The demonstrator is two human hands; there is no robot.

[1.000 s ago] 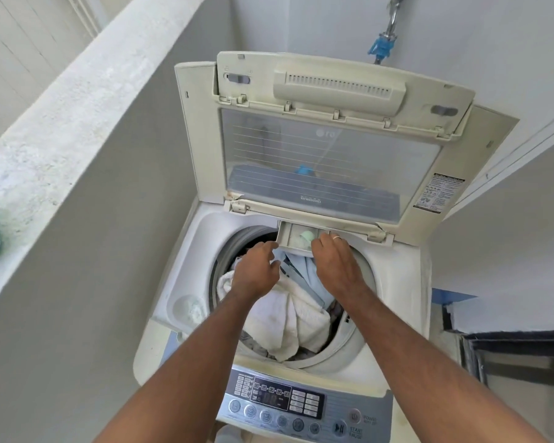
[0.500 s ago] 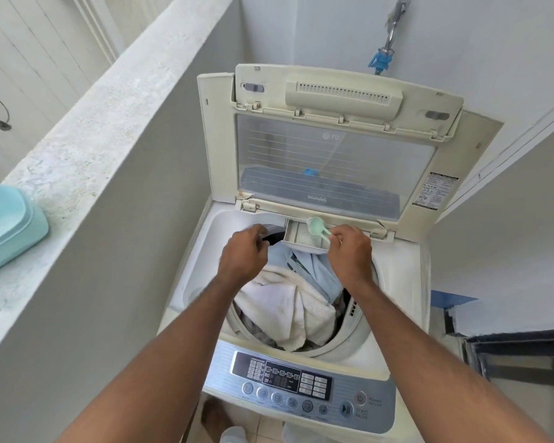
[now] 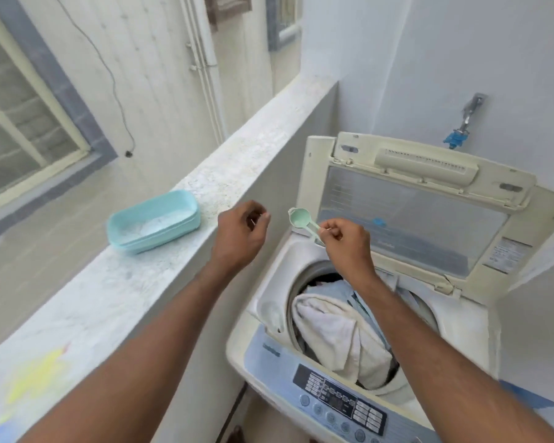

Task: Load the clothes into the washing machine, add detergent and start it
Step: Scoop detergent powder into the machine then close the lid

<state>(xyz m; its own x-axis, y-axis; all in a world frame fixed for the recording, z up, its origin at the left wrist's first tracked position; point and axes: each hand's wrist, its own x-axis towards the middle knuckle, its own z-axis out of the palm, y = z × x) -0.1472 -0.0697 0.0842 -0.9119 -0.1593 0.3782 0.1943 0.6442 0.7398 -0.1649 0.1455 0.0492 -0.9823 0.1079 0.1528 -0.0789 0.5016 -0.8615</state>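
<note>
The top-loading washing machine (image 3: 467, 327) stands at the right with its lid (image 3: 410, 212) raised. White and light blue clothes (image 3: 330, 330) fill the drum. My right hand (image 3: 349, 241) pinches the handle of a small green scoop (image 3: 301, 219), held above the machine's back left corner with its bowl pointing left. My left hand (image 3: 240, 235) hovers over the ledge edge, fingers loosely curled, holding nothing. A turquoise detergent box (image 3: 154, 222) with white powder inside sits open on the ledge, left of both hands.
A speckled stone ledge (image 3: 115, 298) runs along the left of the machine. The control panel (image 3: 343, 407) faces me at the bottom. A tap with a blue fitting (image 3: 461, 129) hangs on the wall behind the lid. A window (image 3: 20, 123) lies beyond the ledge.
Both hands lifted away from the detergent drawer and moved left toward the ledge, the right one carrying the scoop. My view swung left, bringing the detergent box fully into sight.
</note>
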